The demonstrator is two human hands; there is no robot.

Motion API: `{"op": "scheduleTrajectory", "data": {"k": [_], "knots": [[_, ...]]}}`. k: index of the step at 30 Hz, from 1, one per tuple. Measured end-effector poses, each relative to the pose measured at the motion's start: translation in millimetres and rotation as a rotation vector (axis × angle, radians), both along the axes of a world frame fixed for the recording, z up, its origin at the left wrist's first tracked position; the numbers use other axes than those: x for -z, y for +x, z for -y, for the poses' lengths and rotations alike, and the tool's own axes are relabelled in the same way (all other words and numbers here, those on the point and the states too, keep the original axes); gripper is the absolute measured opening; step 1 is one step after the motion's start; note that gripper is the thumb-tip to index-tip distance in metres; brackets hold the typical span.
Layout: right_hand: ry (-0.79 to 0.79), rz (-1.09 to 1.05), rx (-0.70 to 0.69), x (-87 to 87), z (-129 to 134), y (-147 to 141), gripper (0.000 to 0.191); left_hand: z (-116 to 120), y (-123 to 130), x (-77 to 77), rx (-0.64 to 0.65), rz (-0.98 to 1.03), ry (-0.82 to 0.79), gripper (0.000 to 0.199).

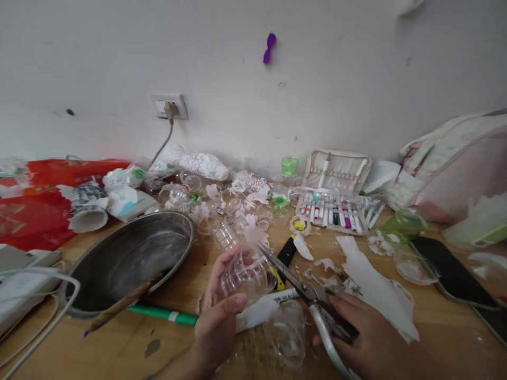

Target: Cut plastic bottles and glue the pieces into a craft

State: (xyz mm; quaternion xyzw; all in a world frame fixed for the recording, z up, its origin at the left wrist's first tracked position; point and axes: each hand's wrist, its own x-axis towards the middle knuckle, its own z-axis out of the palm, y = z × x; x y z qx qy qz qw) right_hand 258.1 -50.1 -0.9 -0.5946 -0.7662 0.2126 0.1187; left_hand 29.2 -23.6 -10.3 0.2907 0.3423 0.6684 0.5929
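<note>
Metal basin (146, 256), marker case (346, 161), torn paper (374, 287) crowd wooden table (114, 353); utility knife (287, 253) beside work. White wall (222, 68) behind. Left hand (217, 319) cups clear bottle piece (246, 277); right hand (368, 327) grips scissors (308, 293).

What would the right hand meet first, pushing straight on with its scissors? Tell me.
Its scissors would probably meet the clear plastic piece in the left hand first, though depth is unclear and they might pass above it.

The left hand (219, 314) cups with thumb extended; the right hand (362, 322) curls its fingers.
</note>
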Motion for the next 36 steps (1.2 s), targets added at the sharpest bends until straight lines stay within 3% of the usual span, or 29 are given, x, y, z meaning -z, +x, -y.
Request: {"op": "scheduleTrajectory", "data": {"k": [9, 12, 18, 26, 36], "knots": [[0.024, 0.107, -0.006, 4.3, 4, 2, 0.051, 0, -1, -1.5, 0.002, 0.007, -0.058, 0.052], [0.057, 0.106, -0.032, 3.7, 5, 2, 0.044, 0, -2, -0.9, 0.003, 0.003, -0.037, 0.052], [0.149, 0.062, -0.021, 18.3, 9, 4, 0.04, 0, -2, -1.5, 0.012, 0.018, -0.038, 0.05], [-0.035, 0.252, -0.03, -4.6, 4, -2, 0.046, -3, -1, -3.4, -0.005, 0.034, -0.083, 0.048], [-0.089, 0.094, -0.01, -0.6, 4, -2, 0.035, -7, 0, -8.6, 0.008, 0.103, -0.165, 0.044]]}}
